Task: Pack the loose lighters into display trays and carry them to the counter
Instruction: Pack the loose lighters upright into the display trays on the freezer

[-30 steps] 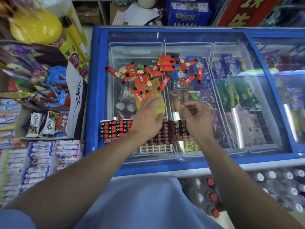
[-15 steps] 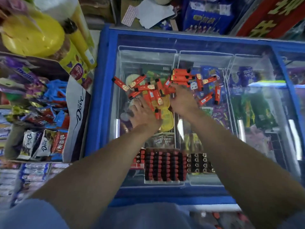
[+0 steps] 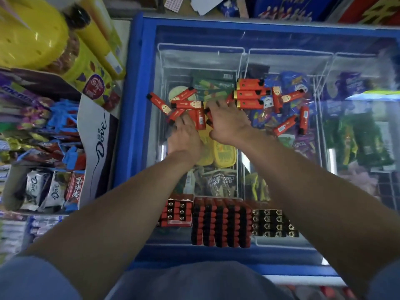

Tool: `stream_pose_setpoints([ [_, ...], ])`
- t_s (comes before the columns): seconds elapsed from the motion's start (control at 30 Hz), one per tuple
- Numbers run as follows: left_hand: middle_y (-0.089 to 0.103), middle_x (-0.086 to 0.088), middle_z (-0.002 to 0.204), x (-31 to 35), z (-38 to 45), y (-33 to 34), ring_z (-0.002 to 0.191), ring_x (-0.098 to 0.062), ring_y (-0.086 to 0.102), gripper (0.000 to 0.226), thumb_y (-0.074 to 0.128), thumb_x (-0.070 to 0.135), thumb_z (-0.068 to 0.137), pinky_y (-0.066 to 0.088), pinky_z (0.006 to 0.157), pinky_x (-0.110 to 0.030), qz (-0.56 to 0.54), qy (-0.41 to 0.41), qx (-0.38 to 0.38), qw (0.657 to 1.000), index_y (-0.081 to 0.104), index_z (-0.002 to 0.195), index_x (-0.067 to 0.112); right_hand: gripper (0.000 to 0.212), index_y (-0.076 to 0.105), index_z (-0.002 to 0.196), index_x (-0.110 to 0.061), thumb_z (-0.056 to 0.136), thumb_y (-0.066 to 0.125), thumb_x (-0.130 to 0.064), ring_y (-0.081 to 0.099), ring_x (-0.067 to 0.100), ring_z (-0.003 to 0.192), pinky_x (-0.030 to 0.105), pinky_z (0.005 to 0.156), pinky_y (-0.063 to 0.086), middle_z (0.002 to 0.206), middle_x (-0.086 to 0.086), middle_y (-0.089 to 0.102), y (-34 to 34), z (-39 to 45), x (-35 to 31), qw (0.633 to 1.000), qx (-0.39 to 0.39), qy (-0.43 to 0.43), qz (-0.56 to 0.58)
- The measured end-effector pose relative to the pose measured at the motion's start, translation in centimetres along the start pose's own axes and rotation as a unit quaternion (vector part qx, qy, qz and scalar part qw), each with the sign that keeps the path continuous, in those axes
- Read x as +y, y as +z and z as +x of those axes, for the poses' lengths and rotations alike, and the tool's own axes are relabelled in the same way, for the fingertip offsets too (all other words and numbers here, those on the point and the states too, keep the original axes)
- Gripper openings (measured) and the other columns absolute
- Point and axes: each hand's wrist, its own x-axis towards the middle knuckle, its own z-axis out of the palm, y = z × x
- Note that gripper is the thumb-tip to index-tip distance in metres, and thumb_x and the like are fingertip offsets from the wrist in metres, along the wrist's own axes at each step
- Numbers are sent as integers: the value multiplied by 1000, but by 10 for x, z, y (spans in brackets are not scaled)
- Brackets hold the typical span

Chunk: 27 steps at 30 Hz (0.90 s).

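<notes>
On top of the freezer's glass lid, the loose lighters lie scattered every which way, and both hands are in among them! The left hand lies over the near edge of the pile, its fingers hidden under the knuckles, so whether it pinches one I cannot tell. The right hand spreads flat, fingertips on a lighter. These look light, stiff and slick on glass, likely to skate away; best pinched across the long sides, several together. Nearer the person, the display trays sit largely filled.
</notes>
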Motion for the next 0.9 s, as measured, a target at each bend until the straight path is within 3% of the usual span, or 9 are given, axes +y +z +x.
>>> stream_pose_setpoints([
  [0.13,41,-18,146,-7,7,-1,117,-40,58,74,65,4,90,42,80,-41,-51,25,3,998,26,152,10,73,39,146,-21,81,73,-18,50,35,126,44,87,49,138,6,49,5,-18,7,998,33,-51,5],
  [0.3,51,-16,135,-10,-3,-7,106,-35,60,46,50,-1,95,41,76,-39,-190,20,89,978,40,139,8,78,45,150,-24,80,80,-19,49,25,128,41,104,47,136,1,49,22,-34,23,986,48,-69,147],
  [0.4,48,-17,137,-3,9,-9,110,-33,58,34,49,12,105,38,81,-32,-170,45,115,978,44,138,7,90,43,152,-21,75,89,-17,49,20,129,32,110,43,142,4,44,23,-42,30,962,8,-50,268],
  [0.47,47,-19,138,2,22,-9,110,-36,59,35,49,24,108,44,83,-34,-150,56,106,981,45,138,6,87,44,152,-22,78,85,-2,51,18,130,25,107,47,146,4,44,20,-47,33,945,3,-34,324],
  [0.57,43,-21,139,11,34,-5,109,-36,59,55,54,45,103,46,79,-38,-86,65,91,990,44,141,8,66,55,144,-23,86,70,6,56,19,124,18,95,41,140,4,54,13,-53,40,959,68,5,276],
  [0.7,39,-19,139,20,33,4,113,-35,57,81,59,67,91,51,75,-41,-10,56,92,994,40,143,8,45,60,136,-28,93,73,-26,50,22,132,32,97,42,140,1,57,14,-59,48,964,119,91,217],
  [0.8,40,-19,139,19,29,12,120,-35,53,84,60,69,89,54,86,-45,-20,40,108,993,37,145,10,54,55,140,-25,91,74,-39,38,28,139,44,109,40,145,5,50,17,-62,51,958,132,143,212],
  [0.9,43,-17,138,21,26,16,123,-34,50,80,56,67,93,51,88,-44,-19,50,106,993,38,144,8,71,49,146,-24,84,82,-37,33,33,143,53,116,34,150,11,39,20,-61,53,931,134,200,275],
])
